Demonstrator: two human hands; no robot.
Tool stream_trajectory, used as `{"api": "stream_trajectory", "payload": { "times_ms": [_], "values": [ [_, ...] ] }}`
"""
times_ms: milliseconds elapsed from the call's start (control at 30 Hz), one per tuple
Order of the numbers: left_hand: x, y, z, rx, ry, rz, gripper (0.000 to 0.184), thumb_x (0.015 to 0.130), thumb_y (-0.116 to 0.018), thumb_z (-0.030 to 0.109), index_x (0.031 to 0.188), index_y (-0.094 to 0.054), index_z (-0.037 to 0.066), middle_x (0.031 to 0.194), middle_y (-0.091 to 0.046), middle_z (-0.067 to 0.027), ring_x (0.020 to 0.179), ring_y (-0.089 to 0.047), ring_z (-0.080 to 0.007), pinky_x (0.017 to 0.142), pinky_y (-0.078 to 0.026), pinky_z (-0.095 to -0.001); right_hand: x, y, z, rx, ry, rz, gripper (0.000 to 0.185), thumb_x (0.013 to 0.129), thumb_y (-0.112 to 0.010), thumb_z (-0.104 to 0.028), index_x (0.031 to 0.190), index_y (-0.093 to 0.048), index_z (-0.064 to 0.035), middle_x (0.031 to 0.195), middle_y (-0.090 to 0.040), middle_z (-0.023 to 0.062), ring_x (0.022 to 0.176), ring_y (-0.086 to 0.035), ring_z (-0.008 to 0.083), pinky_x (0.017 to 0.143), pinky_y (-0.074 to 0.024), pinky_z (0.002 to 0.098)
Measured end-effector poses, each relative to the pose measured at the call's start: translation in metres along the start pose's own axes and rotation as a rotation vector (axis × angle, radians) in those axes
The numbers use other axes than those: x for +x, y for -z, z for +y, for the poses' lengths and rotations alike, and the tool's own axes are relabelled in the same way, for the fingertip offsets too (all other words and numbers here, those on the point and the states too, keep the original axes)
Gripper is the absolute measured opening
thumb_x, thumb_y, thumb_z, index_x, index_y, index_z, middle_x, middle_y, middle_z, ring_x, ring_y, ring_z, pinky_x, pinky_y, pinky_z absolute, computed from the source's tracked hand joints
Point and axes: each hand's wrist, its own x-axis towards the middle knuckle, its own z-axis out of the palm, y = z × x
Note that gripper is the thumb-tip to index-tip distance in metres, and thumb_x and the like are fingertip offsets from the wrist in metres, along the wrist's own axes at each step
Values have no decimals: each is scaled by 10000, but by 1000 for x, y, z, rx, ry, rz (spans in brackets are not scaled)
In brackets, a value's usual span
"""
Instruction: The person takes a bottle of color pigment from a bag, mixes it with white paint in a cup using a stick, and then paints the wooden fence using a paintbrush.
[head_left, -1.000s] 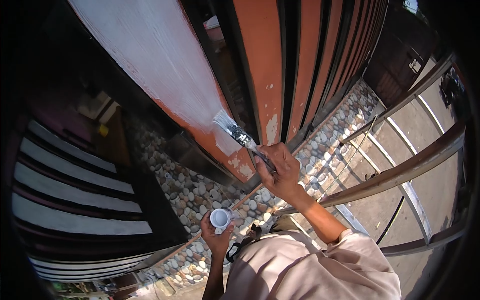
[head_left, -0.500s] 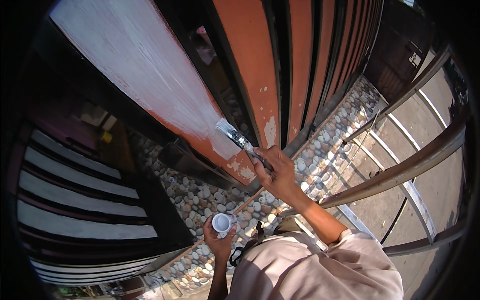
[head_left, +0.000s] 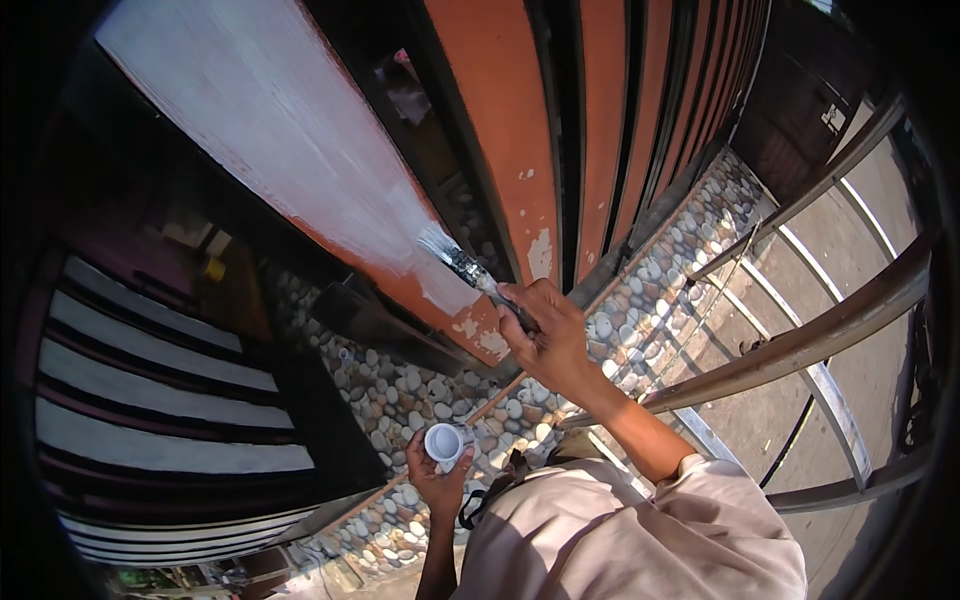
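Observation:
My right hand (head_left: 548, 335) grips the handle of a paintbrush (head_left: 465, 268), whose white-coated bristles touch an orange slat (head_left: 395, 290). White paint (head_left: 270, 120) covers most of that slat above the brush, with orange showing along its lower edge and bottom end. Lower down, my left hand (head_left: 438, 485) has its fingers wrapped round a small white cup (head_left: 443, 443). The cup is held with its opening up, and its inside looks pale.
More orange slats (head_left: 500, 100) with dark gaps stand to the right. Pebbles (head_left: 640, 310) line the ground by their base. A curved metal railing (head_left: 800, 350) is at the right. White-and-dark slats (head_left: 170, 380) stand at the left.
The view has shifted slightly. Since half a second ago, my right hand and the brush have moved a little up and left along the slat. My left hand still holds the cup.

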Motion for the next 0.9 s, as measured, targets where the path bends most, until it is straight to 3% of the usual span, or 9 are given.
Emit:
{"api": "stream_trajectory", "payload": {
  "times_ms": [167,300,900],
  "values": [
    [-1,-1,2,6,11,-10,788,687,-837,-16,1338,-393,-11,1215,-582,-133,1103,-591,-208,962,-472,-347,21,7,-21,69,65,168,241,810,-697,-45,1048,-684,-15,770,-558,99,632,-595,210,558,-472,315],
    [0,-2,-2,4,8,-6,785,685,-837,-16,1333,-395,-11,1213,-582,-135,1102,-591,-209,961,-472,-345,34,-1,-19,108,100,170,241,804,-699,-41,1044,-685,-19,758,-548,94,618,-581,216,550,-467,326],
    [2,-4,-2,31,41,-26,760,693,-824,-24,1325,-403,-2,1207,-582,-135,1100,-590,-210,955,-476,-350,-36,-13,41,39,-89,-33,234,826,-666,-72,1057,-673,-38,775,-571,135,666,-610,334,585,-494,408]
  ]
}}
